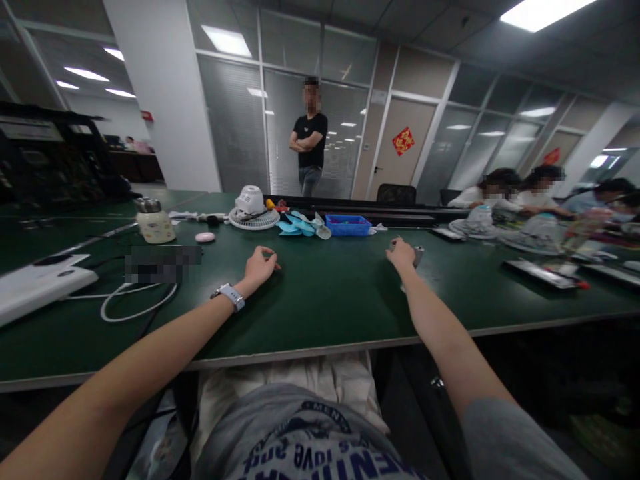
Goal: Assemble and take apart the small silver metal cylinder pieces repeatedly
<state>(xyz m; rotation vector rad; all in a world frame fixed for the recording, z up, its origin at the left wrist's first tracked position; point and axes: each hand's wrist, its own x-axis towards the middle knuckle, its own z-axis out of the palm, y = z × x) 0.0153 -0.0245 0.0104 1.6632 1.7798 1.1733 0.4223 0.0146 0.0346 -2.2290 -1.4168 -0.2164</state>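
Both my arms stretch forward over a dark green table [325, 300]. My left hand [260, 265], with a watch on its wrist, rests on the tabletop with the fingers loosely curled and nothing in them. My right hand [401, 254] is closed round a small grey object [417, 253] that I cannot name. Beyond the hands lie a dismantled white fan [251, 208], light blue fan blades [300, 225] and a blue tray [349, 225].
A white jar [154, 222], a small pink disc [205, 237] and a white cable loop [137, 300] lie to the left, beside a white box [40, 283]. A person [309, 137] stands behind the table; other people sit at the right.
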